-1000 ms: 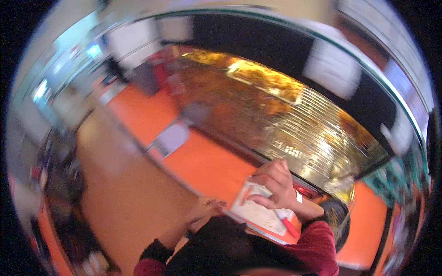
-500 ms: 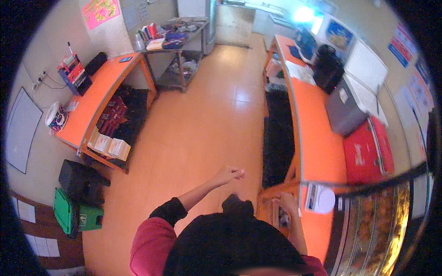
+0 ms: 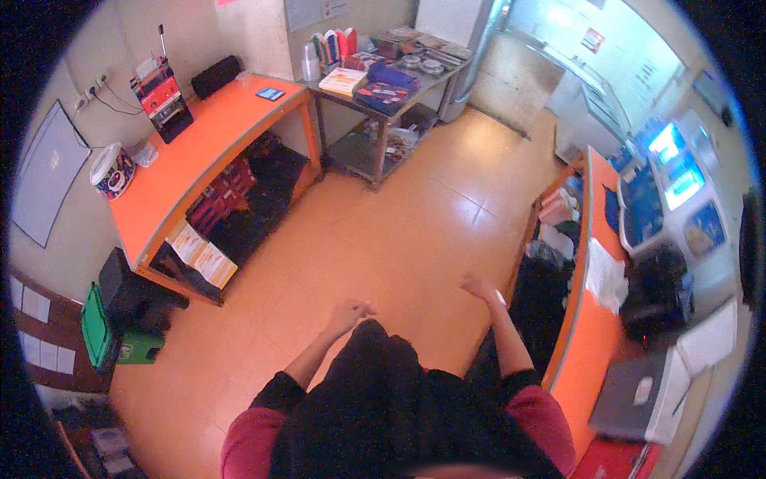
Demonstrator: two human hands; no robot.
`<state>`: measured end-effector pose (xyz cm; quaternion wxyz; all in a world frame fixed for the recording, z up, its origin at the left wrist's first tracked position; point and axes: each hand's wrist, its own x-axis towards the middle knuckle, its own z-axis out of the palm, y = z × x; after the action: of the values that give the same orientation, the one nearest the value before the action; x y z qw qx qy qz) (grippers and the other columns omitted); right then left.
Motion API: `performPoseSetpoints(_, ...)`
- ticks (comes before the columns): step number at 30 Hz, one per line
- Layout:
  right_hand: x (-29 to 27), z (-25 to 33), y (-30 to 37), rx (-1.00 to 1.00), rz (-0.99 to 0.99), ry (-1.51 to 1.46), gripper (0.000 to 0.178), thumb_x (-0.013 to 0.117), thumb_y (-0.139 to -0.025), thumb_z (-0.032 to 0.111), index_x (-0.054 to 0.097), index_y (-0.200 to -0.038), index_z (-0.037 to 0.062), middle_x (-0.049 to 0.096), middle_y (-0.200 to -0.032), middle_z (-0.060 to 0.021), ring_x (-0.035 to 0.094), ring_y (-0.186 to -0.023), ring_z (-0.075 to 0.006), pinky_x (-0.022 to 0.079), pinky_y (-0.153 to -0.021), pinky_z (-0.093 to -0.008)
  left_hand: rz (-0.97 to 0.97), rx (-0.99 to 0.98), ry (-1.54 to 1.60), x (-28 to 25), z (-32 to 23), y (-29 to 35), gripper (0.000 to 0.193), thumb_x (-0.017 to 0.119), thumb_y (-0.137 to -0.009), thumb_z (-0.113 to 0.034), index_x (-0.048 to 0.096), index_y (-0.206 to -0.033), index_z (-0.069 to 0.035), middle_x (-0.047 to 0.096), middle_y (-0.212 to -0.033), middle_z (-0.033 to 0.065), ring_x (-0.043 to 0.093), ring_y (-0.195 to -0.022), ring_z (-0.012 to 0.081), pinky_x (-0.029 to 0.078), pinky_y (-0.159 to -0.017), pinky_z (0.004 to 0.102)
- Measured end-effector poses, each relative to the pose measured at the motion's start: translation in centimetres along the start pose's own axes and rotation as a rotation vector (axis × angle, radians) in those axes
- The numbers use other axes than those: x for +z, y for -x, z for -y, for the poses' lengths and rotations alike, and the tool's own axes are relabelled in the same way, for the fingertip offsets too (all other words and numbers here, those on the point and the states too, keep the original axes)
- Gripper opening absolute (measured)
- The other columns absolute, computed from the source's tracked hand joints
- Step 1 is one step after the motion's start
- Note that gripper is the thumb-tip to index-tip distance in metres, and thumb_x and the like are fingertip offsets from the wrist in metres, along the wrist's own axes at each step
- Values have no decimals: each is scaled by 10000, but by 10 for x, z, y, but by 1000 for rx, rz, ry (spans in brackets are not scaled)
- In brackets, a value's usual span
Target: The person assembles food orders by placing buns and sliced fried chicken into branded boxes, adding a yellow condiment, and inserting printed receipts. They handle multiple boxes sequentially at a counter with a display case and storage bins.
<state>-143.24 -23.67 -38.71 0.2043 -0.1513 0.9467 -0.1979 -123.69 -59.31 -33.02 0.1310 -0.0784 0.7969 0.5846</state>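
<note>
My left hand (image 3: pixel 349 313) hangs in the air over the tiled floor (image 3: pixel 399 231), its fingers curled loosely in toward the palm and closed on nothing; it touches nothing. My right hand (image 3: pixel 479 286) is also empty, fingers bent and slightly apart, held in the air just beside the near edge of the long orange counter (image 3: pixel 586 351) on my right, without touching it as far as I can see. Both forearms are bare up to dark red sleeves (image 3: pixel 247 435), and a dark apron (image 3: pixel 383 399) covers my front between them. On that right counter, a crumpled white cloth (image 3: pixel 605 275) lies near its middle, a black machine (image 3: pixel 658 291) stands at its far edge beside the cloth, and a grey flat device (image 3: pixel 630 395) sits toward its near end. Below the counter's edge, open shelves hold dark bundles (image 3: pixel 542 279) that I cannot make out. Well apart on my left stands a second orange counter (image 3: pixel 199 152) against the wall: a patterned round tub (image 3: pixel 112 169) near its left end, a red-and-black device (image 3: pixel 162 100) at its back edge, a small tablet (image 3: pixel 270 93) near its far right corner. Beyond that corner stands a metal table (image 3: pixel 391 88) crowded with boxes and lids.
</note>
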Motion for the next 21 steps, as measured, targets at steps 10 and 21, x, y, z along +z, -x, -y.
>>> performPoseSetpoints(10, -98, 213, -419, -441, 148, -357, 336, 651, -749, 308, 587, -957, 52, 630, -870, -123, 593, -803, -225, 463, -675, -349, -350, -167, -123, -188, 13, -301, 392, 590, -814, -300, 576, -1081, -14, 625, -960, 121, 583, -846, 216, 464, -744, 336)
performPoseSetpoints(21, -197, 180, -771, 34, -460, -516, 446, 678, -736, 354, 590, -972, -14, 604, -916, -124, 594, -770, -219, 476, -688, -365, -201, 67, -497, -238, -157, -645, 518, 623, -760, -264, 461, -1194, -32, 474, -1189, 187, 489, -1047, 334, 403, -893, 387)
